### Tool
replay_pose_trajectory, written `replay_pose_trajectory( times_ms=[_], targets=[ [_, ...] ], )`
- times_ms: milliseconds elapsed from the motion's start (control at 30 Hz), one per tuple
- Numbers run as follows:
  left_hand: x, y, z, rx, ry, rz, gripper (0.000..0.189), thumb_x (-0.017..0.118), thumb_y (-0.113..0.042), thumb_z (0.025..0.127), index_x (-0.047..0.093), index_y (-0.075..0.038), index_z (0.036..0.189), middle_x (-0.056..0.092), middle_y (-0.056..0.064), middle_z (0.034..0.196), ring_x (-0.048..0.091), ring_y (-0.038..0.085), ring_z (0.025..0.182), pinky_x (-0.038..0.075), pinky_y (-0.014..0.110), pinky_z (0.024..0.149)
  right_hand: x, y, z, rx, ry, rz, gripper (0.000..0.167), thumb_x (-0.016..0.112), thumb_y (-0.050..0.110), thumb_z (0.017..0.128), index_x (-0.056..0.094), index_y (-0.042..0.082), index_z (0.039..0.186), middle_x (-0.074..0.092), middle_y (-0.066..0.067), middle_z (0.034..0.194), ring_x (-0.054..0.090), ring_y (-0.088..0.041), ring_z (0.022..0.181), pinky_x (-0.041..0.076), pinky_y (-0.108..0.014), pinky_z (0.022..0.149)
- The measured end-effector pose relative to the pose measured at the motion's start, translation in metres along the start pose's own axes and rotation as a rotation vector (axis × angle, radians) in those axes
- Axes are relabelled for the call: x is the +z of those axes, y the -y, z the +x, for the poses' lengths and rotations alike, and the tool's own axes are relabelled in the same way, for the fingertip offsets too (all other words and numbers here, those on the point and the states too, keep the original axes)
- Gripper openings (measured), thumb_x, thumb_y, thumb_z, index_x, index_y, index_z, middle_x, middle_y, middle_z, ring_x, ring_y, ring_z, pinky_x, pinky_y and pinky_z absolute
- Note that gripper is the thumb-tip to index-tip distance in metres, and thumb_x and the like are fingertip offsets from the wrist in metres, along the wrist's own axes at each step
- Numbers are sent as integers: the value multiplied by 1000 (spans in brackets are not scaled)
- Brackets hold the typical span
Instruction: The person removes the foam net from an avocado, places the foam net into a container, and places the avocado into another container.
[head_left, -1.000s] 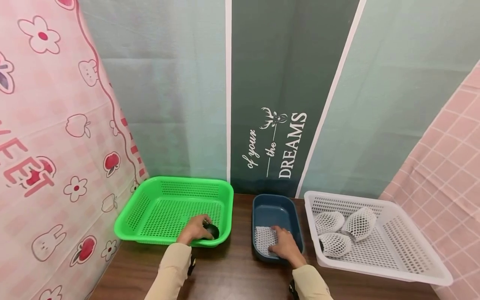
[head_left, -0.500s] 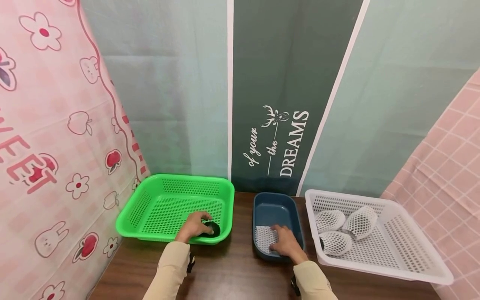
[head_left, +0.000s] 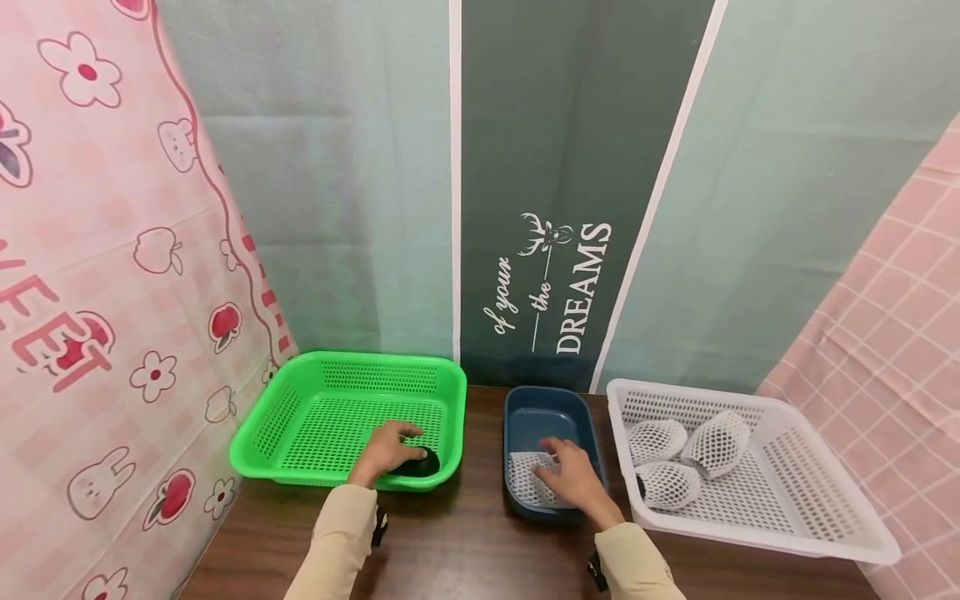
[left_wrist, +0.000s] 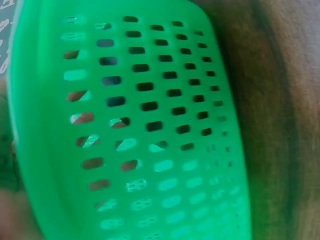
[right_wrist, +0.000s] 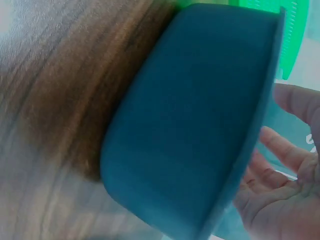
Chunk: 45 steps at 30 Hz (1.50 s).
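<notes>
My left hand (head_left: 386, 452) is inside the green basket (head_left: 247, 446), near its front right corner. There, a dark, rounded, avocado-like thing (head_left: 420, 465) lies under the thumb, with the fingers standing apart beyond it. The basket wall hides most of this hand in the left wrist view. Over the blue tray (head_left: 517, 404) hovers my right hand (head_left: 573, 477), fingers loosely bent and spread above white foam netting (head_left: 534, 482). No netting shows between those fingers. In the right wrist view the spread fingers (right_wrist: 282, 150) appear beyond the tray's rim.
A white basket (head_left: 825, 546) stands to the right, with three netted dark pieces (head_left: 717, 446) at its left end. All the containers rest on a brown wooden table (head_left: 465, 558). A green curtain (head_left: 375, 208) hangs close behind them.
My left thumb has shifted from the near side of the dark thing to over its top. My right hand has lifted slightly off the foam netting, its fingers spreading.
</notes>
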<state>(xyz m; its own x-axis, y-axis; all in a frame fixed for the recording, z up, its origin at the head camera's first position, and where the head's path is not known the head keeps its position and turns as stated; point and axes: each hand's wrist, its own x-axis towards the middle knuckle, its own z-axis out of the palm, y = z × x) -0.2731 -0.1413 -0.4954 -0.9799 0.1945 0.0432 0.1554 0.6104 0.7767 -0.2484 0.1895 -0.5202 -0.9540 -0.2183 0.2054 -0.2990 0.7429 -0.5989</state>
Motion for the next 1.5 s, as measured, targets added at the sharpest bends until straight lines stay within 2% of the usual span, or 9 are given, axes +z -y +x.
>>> replay_pose_trajectory(
  times_ms=[133,333,533,667,833,1067,1267,1400,1500],
  targets=[
    [-1,-4,3,29,-36,-10,30,75,-1,81,70,2,111,64,21,116,55,46,109,49,51,84,-7,2,1,-46,-67,52,35,73,8,85,64,0,117,64,-16,104,64,-32,93,53,-46,79],
    [-2,-18,7,51,-85,-20,35,71,-4,87,66,1,121,63,19,121,55,42,113,47,51,88,-22,11,2,-103,-153,140,34,74,7,84,65,3,116,67,-12,101,66,-26,89,55,-41,75],
    [2,-36,10,75,-177,-72,43,72,-8,87,60,2,128,62,22,120,58,38,111,48,50,88,-43,15,3,-125,-182,170,34,73,5,86,64,2,118,67,-12,101,66,-24,89,55,-38,74],
    [5,-46,14,49,-231,-111,52,74,-11,86,56,-2,133,62,21,118,59,38,110,50,50,85,-59,14,5,-109,-186,162,35,72,8,87,63,2,121,67,-9,101,66,-23,90,55,-38,75],
    [12,-55,16,36,-283,-146,57,76,-8,83,54,-2,135,64,21,114,61,39,107,52,48,83,-76,9,2,-104,-194,143,35,71,8,88,62,1,121,67,-10,102,66,-24,90,55,-40,75],
    [25,-63,16,74,-323,-188,58,77,-6,82,53,2,134,64,22,113,61,37,106,51,46,85,-87,-2,-8,-81,-212,107,34,70,7,88,61,1,121,66,-12,102,65,-27,90,55,-44,75],
    [36,-73,16,78,-328,-192,77,80,-16,81,40,0,144,59,23,123,57,37,112,50,48,87,-95,-5,-18,-95,-240,91,35,71,6,88,61,-2,120,66,-18,102,65,-34,91,54,-49,75],
    [44,-82,17,97,-337,-252,85,81,-19,79,34,0,147,54,24,132,51,37,121,47,50,90,-100,-10,-23,-72,-265,62,36,71,7,88,61,-1,121,67,-17,103,66,-34,91,54,-49,74],
    [51,-87,17,121,-370,-300,88,81,-20,79,31,0,148,52,24,133,49,36,123,45,50,93,-102,-15,-24,-61,-276,44,37,71,9,88,61,-2,122,67,-17,103,66,-33,91,54,-49,74]
  ],
)
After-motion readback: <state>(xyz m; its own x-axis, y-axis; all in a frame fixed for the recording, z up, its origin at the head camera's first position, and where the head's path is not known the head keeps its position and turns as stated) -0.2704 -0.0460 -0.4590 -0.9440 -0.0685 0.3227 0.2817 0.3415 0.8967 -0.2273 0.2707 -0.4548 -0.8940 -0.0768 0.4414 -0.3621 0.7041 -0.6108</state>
